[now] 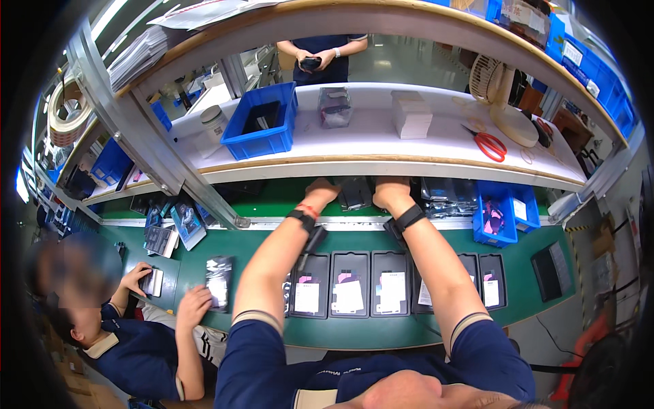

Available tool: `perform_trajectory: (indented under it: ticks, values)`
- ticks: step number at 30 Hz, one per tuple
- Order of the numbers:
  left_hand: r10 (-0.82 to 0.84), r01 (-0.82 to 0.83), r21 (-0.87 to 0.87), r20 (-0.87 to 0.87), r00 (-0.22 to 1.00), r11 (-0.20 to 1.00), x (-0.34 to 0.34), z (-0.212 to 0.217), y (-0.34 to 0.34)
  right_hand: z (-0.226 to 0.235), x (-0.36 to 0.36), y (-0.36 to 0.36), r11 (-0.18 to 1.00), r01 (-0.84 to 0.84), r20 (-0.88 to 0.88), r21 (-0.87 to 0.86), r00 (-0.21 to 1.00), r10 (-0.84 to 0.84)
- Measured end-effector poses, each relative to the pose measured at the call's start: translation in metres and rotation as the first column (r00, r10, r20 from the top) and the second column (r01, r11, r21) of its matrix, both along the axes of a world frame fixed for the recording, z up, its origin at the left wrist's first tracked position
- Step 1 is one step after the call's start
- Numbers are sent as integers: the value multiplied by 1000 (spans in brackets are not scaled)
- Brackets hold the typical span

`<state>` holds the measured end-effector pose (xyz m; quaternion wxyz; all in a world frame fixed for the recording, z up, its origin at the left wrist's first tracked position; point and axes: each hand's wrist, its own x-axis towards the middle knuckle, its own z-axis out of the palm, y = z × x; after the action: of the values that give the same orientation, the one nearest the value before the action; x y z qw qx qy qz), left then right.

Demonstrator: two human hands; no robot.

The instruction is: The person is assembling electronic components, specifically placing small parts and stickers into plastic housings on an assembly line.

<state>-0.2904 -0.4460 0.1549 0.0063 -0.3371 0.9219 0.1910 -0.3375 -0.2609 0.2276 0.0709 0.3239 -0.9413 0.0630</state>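
Both my arms reach forward under the raised shelf to the back of the green bench. My left hand is beside a clear plastic bag with dark contents; its fingers are bent away and mostly hidden. On the other side of that bag is my right hand, its fingers out of sight beneath the shelf edge. Whether either hand grips the bag cannot be seen. Below my arms stands a row of black trays holding white cards and pink pieces. More bagged items lie right of my right hand.
Blue bins stand at the bench's right. The shelf above holds a blue crate, white stack, red-handled scissors and fan. At left a co-worker's hand touches a silvery bag; another person stands beyond.
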Motion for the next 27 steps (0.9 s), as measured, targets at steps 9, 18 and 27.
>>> perform_trajectory:
  ticks: [9, 18, 27]
  values:
    - [34, -39, -8, -357, 934, 999, -12, 11, 21, -35, 15, 12, 978, -160, -323, -135, 940, 109]
    - [74, 175, 373, -566, 821, 911, 170, 13, 22, -37, 173, 93, 818, -568, -398, -87, 773, 494]
    - [-379, 156, -498, -386, 841, 853, 246, 15, 131, -56, 219, 100, 820, -568, -21, 72, 821, 570]
